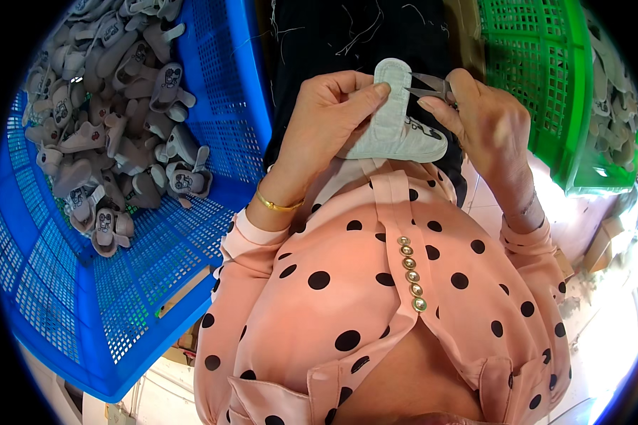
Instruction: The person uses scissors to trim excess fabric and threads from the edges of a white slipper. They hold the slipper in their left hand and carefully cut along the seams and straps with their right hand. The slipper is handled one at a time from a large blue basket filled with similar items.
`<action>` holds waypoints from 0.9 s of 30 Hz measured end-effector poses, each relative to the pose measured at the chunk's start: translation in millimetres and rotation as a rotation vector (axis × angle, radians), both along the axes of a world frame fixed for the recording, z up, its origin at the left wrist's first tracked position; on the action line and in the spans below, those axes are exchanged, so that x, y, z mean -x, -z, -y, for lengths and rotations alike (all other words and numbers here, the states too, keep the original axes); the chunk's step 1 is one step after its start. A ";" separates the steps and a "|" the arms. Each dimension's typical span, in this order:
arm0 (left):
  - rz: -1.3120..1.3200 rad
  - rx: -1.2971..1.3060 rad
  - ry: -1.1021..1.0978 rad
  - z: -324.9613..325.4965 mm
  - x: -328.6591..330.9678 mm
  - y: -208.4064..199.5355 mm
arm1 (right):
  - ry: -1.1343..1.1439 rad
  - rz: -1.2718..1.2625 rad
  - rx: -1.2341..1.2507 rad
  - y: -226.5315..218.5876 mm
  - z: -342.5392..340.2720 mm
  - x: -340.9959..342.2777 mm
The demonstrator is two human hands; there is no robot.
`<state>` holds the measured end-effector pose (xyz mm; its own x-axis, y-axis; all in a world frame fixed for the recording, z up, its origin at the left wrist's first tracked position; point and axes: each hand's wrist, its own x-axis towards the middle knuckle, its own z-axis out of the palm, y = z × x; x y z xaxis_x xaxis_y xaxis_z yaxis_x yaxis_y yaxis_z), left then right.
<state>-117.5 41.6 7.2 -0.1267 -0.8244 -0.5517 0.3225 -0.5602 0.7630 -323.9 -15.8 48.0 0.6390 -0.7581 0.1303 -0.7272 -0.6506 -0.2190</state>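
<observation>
In my left hand (337, 106) is a pale fabric shoe upper (393, 138) with a rounded strap and a dark printed figure near its right end. My left thumb presses on the strap from the near face, with the fingers behind it. My right hand (485, 113) grips small metal scissors (427, 86), their handles mostly hidden in the fingers. The blades are parted, and their tips meet the strap's right edge. The lower part of the upper lies close against my pink polka-dot shirt.
A large blue plastic basket (149, 312) at the left holds a heap of similar small fabric pieces (113, 106). A green plastic basket (539, 92) stands at the right, with more such pieces beyond its wall. Loose threads (361, 28) lie on the dark cloth over my lap.
</observation>
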 end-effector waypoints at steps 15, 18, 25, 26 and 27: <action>0.031 0.019 -0.029 -2.5 1.4 -6.3 | 0.029 -0.045 0.045 -9.5 0.7 -6.3; -0.016 0.023 -0.062 -2.7 3.2 -9.5 | 0.027 -0.035 0.048 -8.1 0.9 -6.0; -0.118 -0.019 -0.059 -5.2 1.4 -9.5 | 0.042 0.027 0.089 8.5 -5.6 -6.2; -0.130 -0.003 -0.043 -6.0 -1.0 -5.9 | 0.050 0.050 0.074 12.2 -7.0 -6.2; -0.143 0.013 -0.027 -6.5 -2.4 -4.1 | 0.059 0.074 0.059 15.6 -8.2 -6.1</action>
<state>-115.2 48.1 11.3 -0.1809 -0.8354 -0.5189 0.4427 -0.5403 0.7156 -317.8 -7.6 32.4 0.5804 -0.7838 0.2210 -0.7481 -0.6204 -0.2356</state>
